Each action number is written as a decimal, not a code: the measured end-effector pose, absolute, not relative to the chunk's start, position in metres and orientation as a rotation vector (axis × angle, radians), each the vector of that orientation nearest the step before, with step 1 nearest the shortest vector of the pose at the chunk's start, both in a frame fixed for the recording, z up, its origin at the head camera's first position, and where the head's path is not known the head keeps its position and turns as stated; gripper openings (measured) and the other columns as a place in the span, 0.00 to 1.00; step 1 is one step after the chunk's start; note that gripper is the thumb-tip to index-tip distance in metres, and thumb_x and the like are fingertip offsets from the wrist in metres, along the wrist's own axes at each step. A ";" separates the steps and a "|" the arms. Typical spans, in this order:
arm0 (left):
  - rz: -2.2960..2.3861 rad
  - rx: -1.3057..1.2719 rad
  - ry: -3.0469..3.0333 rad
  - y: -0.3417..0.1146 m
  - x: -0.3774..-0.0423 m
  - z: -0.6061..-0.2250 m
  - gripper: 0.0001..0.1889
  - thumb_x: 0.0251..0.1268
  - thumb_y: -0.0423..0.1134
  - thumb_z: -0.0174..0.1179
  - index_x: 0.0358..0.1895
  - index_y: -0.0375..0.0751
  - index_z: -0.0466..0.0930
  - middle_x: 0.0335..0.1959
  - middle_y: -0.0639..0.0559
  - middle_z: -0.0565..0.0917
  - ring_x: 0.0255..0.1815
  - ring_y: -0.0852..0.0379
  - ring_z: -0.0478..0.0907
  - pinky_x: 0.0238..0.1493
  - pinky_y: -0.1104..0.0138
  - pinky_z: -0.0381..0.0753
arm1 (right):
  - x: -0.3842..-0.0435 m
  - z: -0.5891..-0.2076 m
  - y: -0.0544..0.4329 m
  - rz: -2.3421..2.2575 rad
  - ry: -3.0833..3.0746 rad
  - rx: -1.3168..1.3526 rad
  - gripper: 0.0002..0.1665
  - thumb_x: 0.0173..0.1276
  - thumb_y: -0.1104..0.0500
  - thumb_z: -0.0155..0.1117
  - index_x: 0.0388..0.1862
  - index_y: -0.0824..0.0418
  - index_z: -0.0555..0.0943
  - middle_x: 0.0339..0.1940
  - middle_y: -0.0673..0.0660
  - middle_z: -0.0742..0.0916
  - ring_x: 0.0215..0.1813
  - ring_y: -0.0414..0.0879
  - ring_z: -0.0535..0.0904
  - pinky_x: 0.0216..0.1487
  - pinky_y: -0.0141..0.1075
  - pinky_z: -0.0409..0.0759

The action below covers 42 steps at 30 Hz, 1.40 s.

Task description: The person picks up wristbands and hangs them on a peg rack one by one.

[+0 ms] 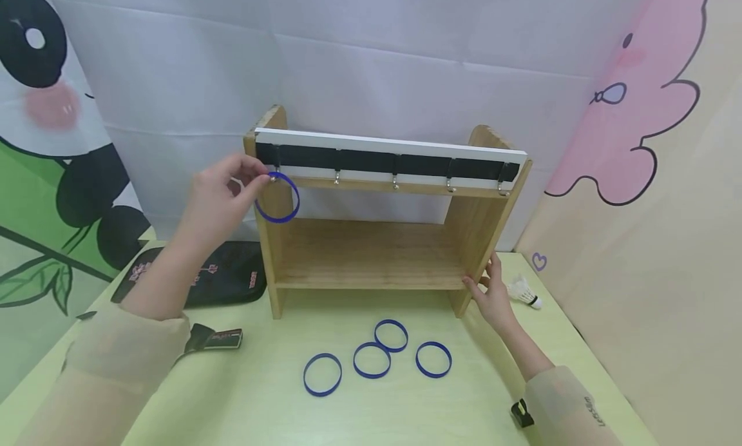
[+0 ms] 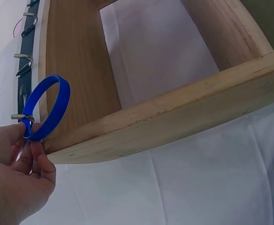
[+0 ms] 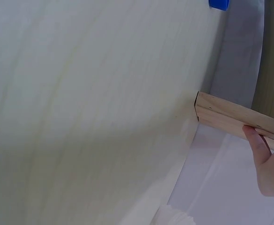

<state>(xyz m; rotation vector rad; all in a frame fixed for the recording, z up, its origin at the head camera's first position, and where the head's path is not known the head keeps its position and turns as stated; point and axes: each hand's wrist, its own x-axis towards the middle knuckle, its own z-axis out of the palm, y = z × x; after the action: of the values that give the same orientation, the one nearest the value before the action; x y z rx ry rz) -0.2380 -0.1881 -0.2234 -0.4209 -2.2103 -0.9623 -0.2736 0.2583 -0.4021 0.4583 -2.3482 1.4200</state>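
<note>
My left hand (image 1: 217, 191) pinches a blue silicone wristband (image 1: 279, 221) between thumb and fingers at the left end of a row of metal hooks. In the left wrist view, the wristband (image 2: 63, 101) overlaps the nearest hook (image 2: 19, 116), its loop hanging out past my fingertips. The hooks line a black strip on a white bar (image 1: 400, 144) across the top of a wooden rack (image 1: 371, 256). Low on the rack's right side panel, my right hand (image 1: 493, 298) grips the edge, thumb in front. Several more blue wristbands (image 1: 322, 394) lie flat on the table before the rack.
A black case (image 1: 232, 291) lies left of the rack, with a black strap (image 1: 223, 339) in front of it. Right of the rack is a shuttlecock (image 1: 524, 293). A small black object (image 1: 523, 415) sits by the right sleeve. Printed cloth hangs behind the table.
</note>
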 end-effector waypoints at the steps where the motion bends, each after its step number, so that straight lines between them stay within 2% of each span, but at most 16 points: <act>1: -0.958 -0.421 -2.215 -0.188 -0.238 -0.224 0.10 0.66 0.41 0.58 0.44 0.40 0.79 0.37 0.49 0.82 0.36 0.66 0.70 0.34 0.77 0.67 | -0.274 -0.403 0.258 1.418 -2.347 0.458 0.47 0.67 0.71 0.57 0.74 0.58 0.41 0.67 0.77 0.63 0.50 0.71 0.77 0.41 0.60 0.80; 4: -0.953 -0.429 -2.225 -0.190 -0.236 -0.225 0.09 0.66 0.41 0.58 0.45 0.40 0.79 0.37 0.49 0.82 0.37 0.66 0.70 0.34 0.77 0.67 | -0.274 -0.404 0.259 1.411 -2.343 0.461 0.47 0.67 0.71 0.57 0.74 0.58 0.41 0.67 0.77 0.64 0.49 0.71 0.77 0.41 0.59 0.80; 10: -0.923 -0.392 -2.224 -0.192 -0.226 -0.220 0.10 0.65 0.42 0.59 0.45 0.42 0.80 0.36 0.52 0.81 0.32 0.62 0.69 0.26 0.76 0.66 | -0.275 -0.405 0.258 1.424 -2.335 0.477 0.47 0.66 0.71 0.57 0.74 0.57 0.41 0.67 0.78 0.63 0.49 0.72 0.77 0.41 0.60 0.79; 16: -0.898 -0.412 -2.209 -0.186 -0.208 -0.214 0.11 0.63 0.40 0.61 0.46 0.40 0.80 0.39 0.52 0.82 0.37 0.67 0.69 0.33 0.77 0.67 | -0.273 -0.403 0.258 1.426 -2.336 0.479 0.47 0.67 0.72 0.56 0.74 0.58 0.41 0.67 0.78 0.63 0.49 0.72 0.76 0.41 0.61 0.79; 22: -0.763 -0.481 -2.256 -0.176 -0.193 -0.222 0.11 0.58 0.37 0.66 0.44 0.41 0.80 0.36 0.51 0.82 0.36 0.62 0.71 0.32 0.74 0.69 | -0.272 -0.402 0.257 1.436 -2.333 0.471 0.47 0.66 0.72 0.56 0.75 0.58 0.41 0.68 0.77 0.62 0.49 0.72 0.77 0.41 0.61 0.79; 26: -0.735 -0.536 -2.314 -0.169 -0.187 -0.234 0.12 0.57 0.38 0.67 0.44 0.42 0.81 0.37 0.52 0.82 0.37 0.60 0.72 0.34 0.69 0.71 | -0.271 -0.401 0.257 1.420 -2.333 0.471 0.47 0.66 0.72 0.56 0.75 0.58 0.41 0.68 0.77 0.63 0.48 0.71 0.77 0.41 0.60 0.79; 33: -0.790 -0.605 -2.405 -0.163 -0.188 -0.268 0.14 0.55 0.42 0.69 0.45 0.46 0.81 0.38 0.55 0.83 0.41 0.62 0.73 0.35 0.69 0.74 | -0.271 -0.400 0.257 1.371 -2.347 0.458 0.47 0.66 0.71 0.57 0.75 0.57 0.41 0.68 0.76 0.64 0.49 0.68 0.78 0.40 0.48 0.83; 37: -0.852 -0.607 -2.475 -0.159 -0.188 -0.288 0.14 0.55 0.41 0.69 0.45 0.47 0.81 0.40 0.55 0.83 0.42 0.59 0.74 0.36 0.68 0.74 | -0.272 -0.401 0.257 1.356 -2.341 0.468 0.47 0.66 0.71 0.57 0.74 0.58 0.42 0.68 0.76 0.64 0.48 0.68 0.78 0.40 0.48 0.83; 42: -0.878 -0.637 -2.502 -0.156 -0.191 -0.315 0.15 0.52 0.41 0.71 0.44 0.47 0.82 0.38 0.56 0.82 0.41 0.57 0.75 0.37 0.64 0.76 | -0.272 -0.403 0.257 1.347 -2.331 0.470 0.47 0.66 0.72 0.57 0.74 0.59 0.42 0.68 0.76 0.64 0.47 0.68 0.79 0.39 0.48 0.82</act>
<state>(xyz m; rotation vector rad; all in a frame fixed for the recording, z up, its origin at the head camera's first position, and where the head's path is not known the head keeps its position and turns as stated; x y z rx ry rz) -0.1906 -0.1557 -0.3154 -0.6370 -2.5023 -0.8779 -0.2718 0.2571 -0.4028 0.4701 -2.3311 1.3467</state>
